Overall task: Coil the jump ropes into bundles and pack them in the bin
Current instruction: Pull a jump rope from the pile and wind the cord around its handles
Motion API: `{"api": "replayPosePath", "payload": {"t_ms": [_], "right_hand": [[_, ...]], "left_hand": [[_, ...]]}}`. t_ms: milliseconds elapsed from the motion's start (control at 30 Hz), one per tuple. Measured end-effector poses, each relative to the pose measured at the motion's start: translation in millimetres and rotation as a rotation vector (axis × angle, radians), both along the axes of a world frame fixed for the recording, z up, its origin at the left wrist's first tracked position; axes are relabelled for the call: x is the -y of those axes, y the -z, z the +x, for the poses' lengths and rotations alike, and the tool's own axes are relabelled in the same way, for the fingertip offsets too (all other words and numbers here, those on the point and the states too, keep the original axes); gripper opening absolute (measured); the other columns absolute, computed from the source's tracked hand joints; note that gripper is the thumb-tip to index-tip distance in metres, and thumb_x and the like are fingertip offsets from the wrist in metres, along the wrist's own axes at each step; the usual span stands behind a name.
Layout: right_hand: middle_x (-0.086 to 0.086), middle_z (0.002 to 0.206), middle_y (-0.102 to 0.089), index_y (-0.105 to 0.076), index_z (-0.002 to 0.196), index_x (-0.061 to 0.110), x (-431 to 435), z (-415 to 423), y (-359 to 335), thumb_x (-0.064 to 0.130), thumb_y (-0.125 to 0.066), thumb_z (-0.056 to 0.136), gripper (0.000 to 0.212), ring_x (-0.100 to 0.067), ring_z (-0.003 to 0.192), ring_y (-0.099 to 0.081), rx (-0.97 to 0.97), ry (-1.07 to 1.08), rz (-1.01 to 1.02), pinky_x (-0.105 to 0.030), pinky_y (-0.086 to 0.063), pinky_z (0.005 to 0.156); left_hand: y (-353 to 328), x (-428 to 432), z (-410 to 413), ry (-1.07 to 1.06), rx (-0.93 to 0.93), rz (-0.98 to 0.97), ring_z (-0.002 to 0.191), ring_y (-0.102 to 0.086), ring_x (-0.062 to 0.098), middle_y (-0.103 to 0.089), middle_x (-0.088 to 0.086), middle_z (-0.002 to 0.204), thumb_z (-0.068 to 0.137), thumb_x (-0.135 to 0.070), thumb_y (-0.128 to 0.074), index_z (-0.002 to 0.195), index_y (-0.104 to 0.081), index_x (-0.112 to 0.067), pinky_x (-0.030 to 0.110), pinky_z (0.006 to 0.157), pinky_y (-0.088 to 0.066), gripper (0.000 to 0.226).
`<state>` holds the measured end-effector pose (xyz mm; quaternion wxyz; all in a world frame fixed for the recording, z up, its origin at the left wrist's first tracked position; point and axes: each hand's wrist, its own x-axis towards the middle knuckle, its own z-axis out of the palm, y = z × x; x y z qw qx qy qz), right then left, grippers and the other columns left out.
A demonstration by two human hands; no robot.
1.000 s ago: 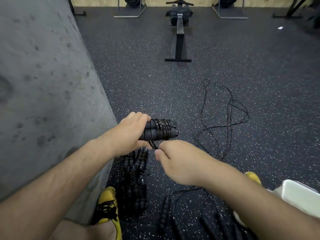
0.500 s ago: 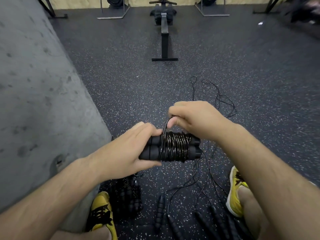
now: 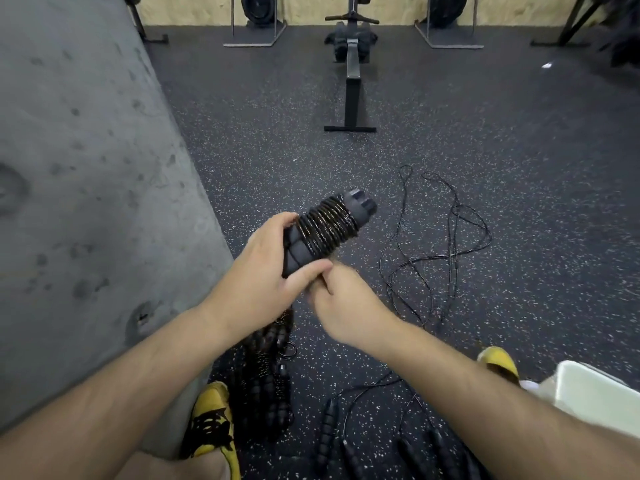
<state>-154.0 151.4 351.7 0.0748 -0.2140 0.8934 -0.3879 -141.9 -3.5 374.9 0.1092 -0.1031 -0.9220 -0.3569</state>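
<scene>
- Left hand (image 3: 263,271): grip clamped round the lower half of the wound bundle (image 3: 325,230), thumb across it. I see two handles side by side with rope turns tight round their middle. The caps tilt up and right, and the bundle is held above the floor (image 3: 519,168).
- Right hand (image 3: 346,306): blurred, fingers curled just under the bundle's lower end, touching the left thumb. I cannot tell whether this grip has rope in it.
- Loose rope (image 3: 450,244) lies tangled on the floor, right of the hands.
- Other bundles (image 3: 266,382) are piled beside the left yellow shoe (image 3: 211,420).
- White bin (image 3: 595,400) sits at lower right, well apart from the held bundle.
</scene>
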Motion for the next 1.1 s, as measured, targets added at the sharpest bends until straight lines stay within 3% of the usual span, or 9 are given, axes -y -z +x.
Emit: {"api": "replayPosePath", "payload": {"t_ms": [100,267,400,467,567,667,733,833,1100], "right_hand": [[0.001,0.084,-0.057,-0.047,0.091,0.018,6,6,-6,0.013,-0.038,0.102,0.015,-0.007,0.067,-0.049,-0.052,0.068,-0.082,-0.016,-0.033,0.054],[-0.005,0.106,-0.063,-0.054,0.119,0.01,13,14,-10,0.016,-0.041,0.104,0.021,-0.022,0.095,-0.055,-0.255,0.106,-0.076,-0.033,-0.043,0.08],[-0.006,0.097,-0.056,-0.059,0.114,0.005,8,8,-10,0.017,-0.046,0.102,0.021,-0.024,0.084,-0.054,-0.586,0.089,0.042,-0.036,-0.049,0.075],[-0.008,0.108,-0.05,-0.059,0.11,0.005,3,5,-12,0.023,-0.048,0.102,0.022,-0.023,0.087,-0.055,-0.641,0.092,0.002,-0.036,-0.054,0.075],[-0.012,0.131,-0.047,-0.06,0.11,0.003,-5,3,-16,0.024,-0.056,0.1,0.024,-0.022,0.107,-0.058,-0.716,0.032,-0.077,-0.032,-0.049,0.099],[-0.014,0.137,-0.051,-0.059,0.117,-0.002,-11,0,-19,0.025,-0.065,0.097,0.035,-0.023,0.121,-0.054,-0.691,-0.069,-0.141,-0.036,-0.042,0.108],[-0.013,0.139,-0.051,-0.057,0.123,-0.002,-16,-2,-21,0.028,-0.066,0.097,0.041,-0.022,0.126,-0.05,-0.661,-0.118,-0.151,-0.037,-0.041,0.109],[-0.008,0.14,-0.051,-0.057,0.127,0.001,-22,-4,-24,0.025,-0.065,0.097,0.039,-0.017,0.124,-0.049,-0.641,-0.137,-0.182,-0.038,-0.044,0.105],[0.003,0.1,-0.067,-0.055,0.116,0.015,-39,-12,-42,0.018,-0.078,0.086,0.038,-0.012,0.092,-0.06,-0.526,-0.056,-0.473,-0.034,-0.05,0.085]], "left_hand": [[-2,2,-5,-0.029,-0.005,-0.005,0.133,-0.041,0.007,-0.045,-0.007,0.141,0.091,-0.06,-0.056,0.152,-0.03,-0.019,0.029,0.111,-0.034,0.078],[-3,4,-10,-0.027,0.047,0.174,0.126,-0.051,0.01,-0.054,-0.004,0.134,0.098,-0.057,-0.05,0.148,-0.038,-0.019,0.04,0.111,-0.041,0.063],[-12,-1,-5,-0.03,0.046,0.395,0.09,-0.058,0.0,-0.064,-0.007,0.099,0.104,-0.035,-0.052,0.126,-0.053,-0.025,0.017,0.086,-0.047,0.024],[-12,-2,-3,-0.032,0.054,0.463,0.093,-0.06,-0.001,-0.067,-0.006,0.105,0.104,-0.038,-0.05,0.134,-0.05,-0.025,0.017,0.087,-0.048,0.033],[-14,-2,-1,-0.031,0.074,0.496,0.119,-0.055,-0.008,-0.056,-0.028,0.133,0.099,-0.051,-0.045,0.16,-0.019,-0.033,0.017,0.104,-0.044,0.068],[-16,-9,3,0.029,0.066,0.555,0.086,-0.061,-0.01,-0.057,-0.049,0.108,0.106,-0.031,-0.041,0.156,-0.011,-0.048,0.02,0.073,-0.058,0.06],[-18,-10,4,0.063,0.074,0.631,0.073,-0.063,0.009,-0.066,-0.032,0.107,0.108,-0.028,-0.038,0.153,-0.021,-0.054,0.039,0.059,-0.061,0.055],[-18,-10,5,0.11,0.142,0.758,0.063,-0.061,0.02,-0.068,0.003,0.112,0.105,-0.033,-0.04,0.145,-0.04,-0.054,0.044,0.053,-0.058,0.045],[-20,-9,3,0.185,0.248,1.005,0.075,-0.065,0.037,-0.068,0.015,0.108,0.106,-0.037,-0.041,0.133,-0.05,-0.04,0.033,0.049,-0.047,0.029]]}}
